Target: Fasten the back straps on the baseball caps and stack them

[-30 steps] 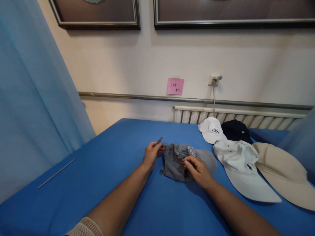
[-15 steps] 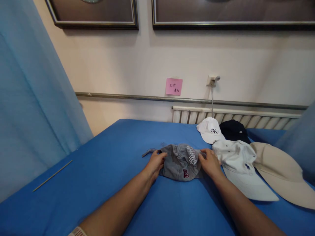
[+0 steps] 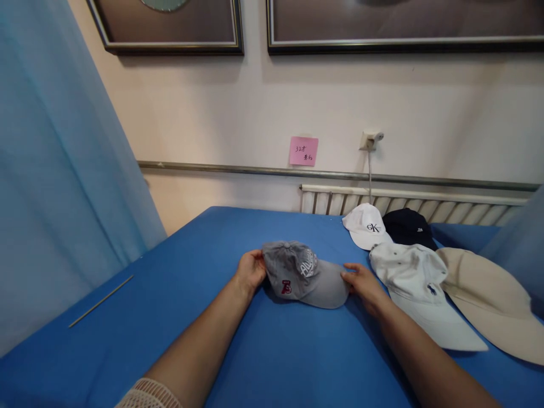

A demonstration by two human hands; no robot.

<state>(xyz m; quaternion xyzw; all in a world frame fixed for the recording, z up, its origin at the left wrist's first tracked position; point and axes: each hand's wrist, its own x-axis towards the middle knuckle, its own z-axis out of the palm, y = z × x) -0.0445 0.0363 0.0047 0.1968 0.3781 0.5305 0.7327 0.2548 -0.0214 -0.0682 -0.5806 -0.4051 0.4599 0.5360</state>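
Note:
A grey baseball cap (image 3: pixel 293 272) with white lettering and a dark red patch is held over the blue-covered bed, its brim pointing right. My left hand (image 3: pixel 251 268) is closed on the back edge of the crown; some fingers are hidden behind the cloth. At the other end, my right hand (image 3: pixel 361 283) pinches the tip of the brim between thumb and fingers. Just right of that hand lies a pale white cap (image 3: pixel 412 272) with a small dark blue emblem.
Behind it sit a white cap (image 3: pixel 366 226) with black letters and a black cap (image 3: pixel 408 228). A beige cap (image 3: pixel 484 283) lies far right. On the left is a thin stick (image 3: pixel 101 301) on the blue sheet (image 3: pixel 182 340), near a blue curtain (image 3: pixel 76 141). A radiator (image 3: pixel 340 201) lines the wall.
The grey cap has turned and opened out, so its brim now shows extended to the right. My left hand moved slightly left, and my right hand shifted onto the brim's end.

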